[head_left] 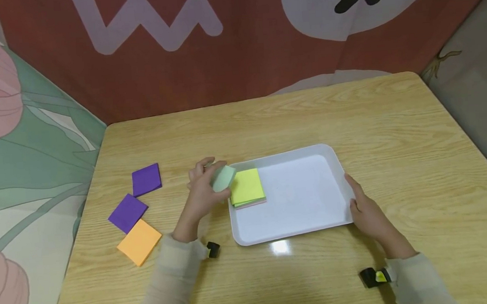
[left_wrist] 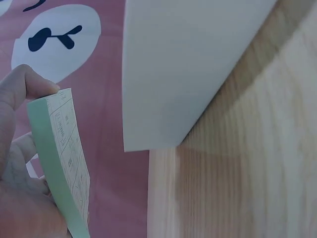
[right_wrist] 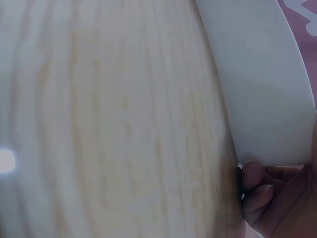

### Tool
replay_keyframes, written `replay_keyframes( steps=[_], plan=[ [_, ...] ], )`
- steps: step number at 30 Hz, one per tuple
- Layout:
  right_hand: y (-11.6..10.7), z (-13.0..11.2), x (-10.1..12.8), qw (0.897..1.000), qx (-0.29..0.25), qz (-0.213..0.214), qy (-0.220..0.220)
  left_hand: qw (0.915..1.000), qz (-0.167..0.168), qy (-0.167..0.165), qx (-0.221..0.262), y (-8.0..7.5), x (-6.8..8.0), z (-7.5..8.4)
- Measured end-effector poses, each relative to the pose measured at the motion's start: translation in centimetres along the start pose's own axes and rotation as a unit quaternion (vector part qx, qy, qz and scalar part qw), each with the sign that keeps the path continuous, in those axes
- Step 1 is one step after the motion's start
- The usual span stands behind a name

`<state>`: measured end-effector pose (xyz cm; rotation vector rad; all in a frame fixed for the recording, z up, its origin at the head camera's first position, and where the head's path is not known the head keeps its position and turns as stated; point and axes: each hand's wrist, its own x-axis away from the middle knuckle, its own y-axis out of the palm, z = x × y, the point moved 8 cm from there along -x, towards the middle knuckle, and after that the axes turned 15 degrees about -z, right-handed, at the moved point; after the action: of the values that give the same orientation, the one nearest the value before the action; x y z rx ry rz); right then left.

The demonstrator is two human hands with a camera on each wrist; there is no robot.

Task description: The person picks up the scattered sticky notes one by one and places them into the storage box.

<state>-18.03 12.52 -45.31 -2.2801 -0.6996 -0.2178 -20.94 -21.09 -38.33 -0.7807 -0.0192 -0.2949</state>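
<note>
Between its thumb and fingers my left hand [head_left: 205, 187] pinches a pale green sticky note pad [head_left: 223, 178], raised and tilted at the left end of a white tray [head_left: 303, 232]. Seen in the left wrist view, the green pad [left_wrist: 59, 158] has printed lines and writing on one face. Just right of it, inside the tray, lies a stack of sticky note pads with a yellow one [head_left: 247, 185] on top and green and pink edges beneath. My right hand [head_left: 366, 212] grips the tray's right end; its curled fingertips [right_wrist: 255, 173] show at the tray's lower outer edge.
Left of my left hand, two purple sticky note pads [head_left: 146, 179] [head_left: 127, 213] and an orange one [head_left: 139, 242] lie on the wooden table [head_left: 301, 278]. A red patterned cloth [head_left: 180, 77] hangs behind the table's far edge.
</note>
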Motion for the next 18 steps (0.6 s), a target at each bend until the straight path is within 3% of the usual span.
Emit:
replay_keyframes(
  steps=[9, 18],
  plan=[
    [-0.1, -0.1, 0.0, 1.0, -0.003, -0.004, 0.001, 0.9999, -0.001, 0.011, -0.012, 0.9, 0.2, 0.8],
    [-0.1, -0.1, 0.1, 1.0, -0.002, 0.002, -0.004, 0.9993, -0.023, 0.029, -0.011, 2.2, 0.4, 1.6]
  ],
)
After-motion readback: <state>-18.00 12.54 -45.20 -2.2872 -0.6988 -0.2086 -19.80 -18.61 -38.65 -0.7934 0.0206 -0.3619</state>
